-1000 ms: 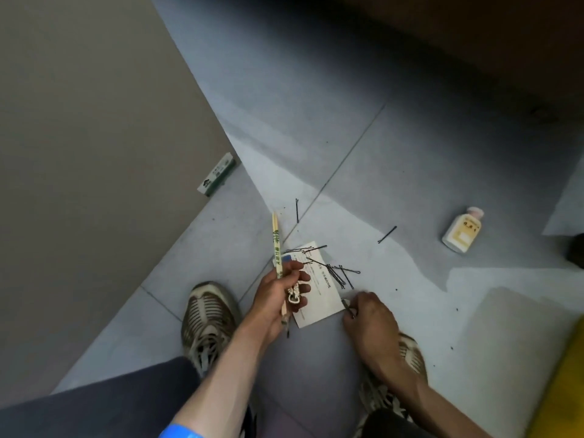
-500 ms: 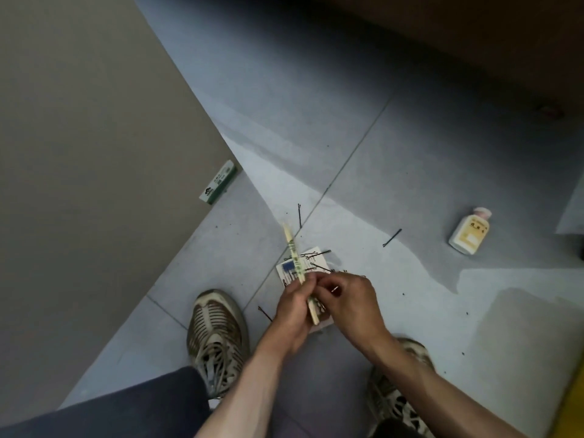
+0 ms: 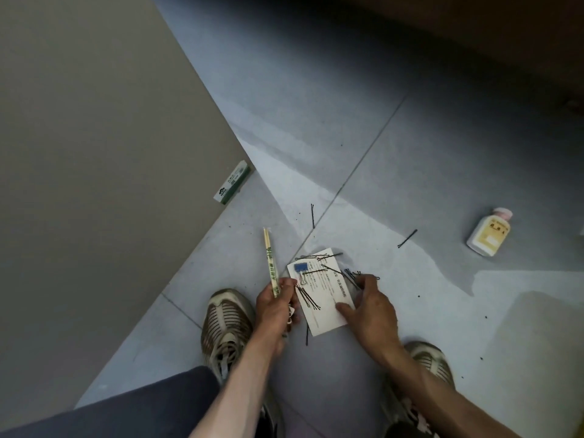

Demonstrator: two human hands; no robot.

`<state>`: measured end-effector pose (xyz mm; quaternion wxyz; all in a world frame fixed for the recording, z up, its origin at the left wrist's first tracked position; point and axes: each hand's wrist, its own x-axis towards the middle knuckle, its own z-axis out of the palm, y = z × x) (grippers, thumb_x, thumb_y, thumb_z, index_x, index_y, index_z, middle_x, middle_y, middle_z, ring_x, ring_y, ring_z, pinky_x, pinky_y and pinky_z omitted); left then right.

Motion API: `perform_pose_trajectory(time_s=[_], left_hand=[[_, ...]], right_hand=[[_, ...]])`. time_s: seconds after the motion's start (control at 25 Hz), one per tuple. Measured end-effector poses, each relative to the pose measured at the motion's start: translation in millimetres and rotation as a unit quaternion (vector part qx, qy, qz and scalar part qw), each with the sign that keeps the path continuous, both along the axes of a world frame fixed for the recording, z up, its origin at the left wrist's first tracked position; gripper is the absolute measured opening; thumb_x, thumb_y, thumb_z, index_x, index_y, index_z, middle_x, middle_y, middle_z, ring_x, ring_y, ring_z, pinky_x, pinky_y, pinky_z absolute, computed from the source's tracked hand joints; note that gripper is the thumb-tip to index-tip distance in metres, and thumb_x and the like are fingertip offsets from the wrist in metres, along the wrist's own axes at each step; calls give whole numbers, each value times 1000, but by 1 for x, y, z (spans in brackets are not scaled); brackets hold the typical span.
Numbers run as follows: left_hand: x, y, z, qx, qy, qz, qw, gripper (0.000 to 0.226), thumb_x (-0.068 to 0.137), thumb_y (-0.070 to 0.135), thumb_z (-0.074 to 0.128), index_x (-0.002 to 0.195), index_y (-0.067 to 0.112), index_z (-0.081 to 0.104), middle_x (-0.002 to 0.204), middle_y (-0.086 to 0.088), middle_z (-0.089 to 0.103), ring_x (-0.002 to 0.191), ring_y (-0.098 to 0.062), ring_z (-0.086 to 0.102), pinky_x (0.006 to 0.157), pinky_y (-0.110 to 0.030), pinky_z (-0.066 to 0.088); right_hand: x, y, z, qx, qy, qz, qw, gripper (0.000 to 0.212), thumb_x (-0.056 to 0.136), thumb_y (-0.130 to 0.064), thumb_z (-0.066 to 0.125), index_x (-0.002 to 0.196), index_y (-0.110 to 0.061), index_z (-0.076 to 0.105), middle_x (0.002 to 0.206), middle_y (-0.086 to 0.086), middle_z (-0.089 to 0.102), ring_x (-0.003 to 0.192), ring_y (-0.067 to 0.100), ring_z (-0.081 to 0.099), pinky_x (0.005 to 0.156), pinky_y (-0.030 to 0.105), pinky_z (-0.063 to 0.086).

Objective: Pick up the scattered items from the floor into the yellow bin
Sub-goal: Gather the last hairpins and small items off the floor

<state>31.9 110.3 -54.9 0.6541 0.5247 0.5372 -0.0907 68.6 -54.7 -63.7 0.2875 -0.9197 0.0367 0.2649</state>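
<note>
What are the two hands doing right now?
Left hand: grip closed around the wrapped chopsticks.
Right hand: fingers on the white card and hairpins; grip cannot be told.

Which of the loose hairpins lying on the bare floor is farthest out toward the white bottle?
The lone hairpin lying diagonally on the tile, roughly midway between the card and the white bottle. The others lie on or beside the card.
</note>
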Motion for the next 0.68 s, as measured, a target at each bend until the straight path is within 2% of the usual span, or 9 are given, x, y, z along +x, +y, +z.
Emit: perform_pose_trajectory(time_s=[0.12,0.2,0.24,0.4,0.48,0.56,0.6,0.68], left_hand=[[-1,1,0,-4,-18,3,1000,15,96,22,59,87,12,67,58,-1,58,43,-9,51,36,-21,36],[2,1,1,-15,-26,14,999,14,97,18,56,90,13,68,57,1,61,45,-7,54,36,-20,37],[4,0,2,-20,-31,12,999,14,97,17,56,91,14,68,57,3,61,46,-7,54,36,-20,38],[9,-6,7,-21,-44,-7,999,13,97,17,56,94,13,68,56,5,60,47,-6,54,37,-19,39],[11,-4,9,-12,-52,-4,999,13,97,17,56,94,14,68,58,3,60,47,-6,54,38,-20,39],[12,1,10,-1,-56,5,998,14,97,17,55,92,15,68,59,3,60,49,-7,55,38,-21,39],[12,3,10,2,-54,6,998,14,97,16,55,92,15,68,60,2,60,49,-8,55,39,-22,39],[9,6,8,3,-54,10,998,15,97,16,55,93,14,69,62,1,60,50,-9,56,39,-23,40]], right_hand=[[16,-15,11,118,93,-113,982,14,75,-20,80,79,-19,66,66,-11,62,67,17,60,59,26,44],[21,-27,31,138,96,-131,977,14,76,-21,78,68,-18,66,58,-10,61,58,12,57,56,29,46],[22,-31,42,117,65,-104,986,15,77,-23,76,67,-20,65,59,-10,62,57,10,57,55,28,46],[23,-37,84,-5,-26,33,999,15,82,-30,67,72,-25,55,68,-10,62,62,10,57,55,29,46],[33,-36,95,-35,-109,73,991,13,85,-30,63,77,-27,54,67,-9,60,54,10,52,46,27,40],[55,-26,97,-55,-231,137,962,9,84,-19,64,84,-26,58,59,-7,57,44,10,41,41,21,27],[70,-15,95,-69,-277,171,943,17,82,-10,65,92,-23,63,59,-5,59,44,13,39,41,20,28],[105,17,83,-107,-321,237,911,38,78,4,63,111,-16,65,72,4,68,53,22,50,44,27,40]])
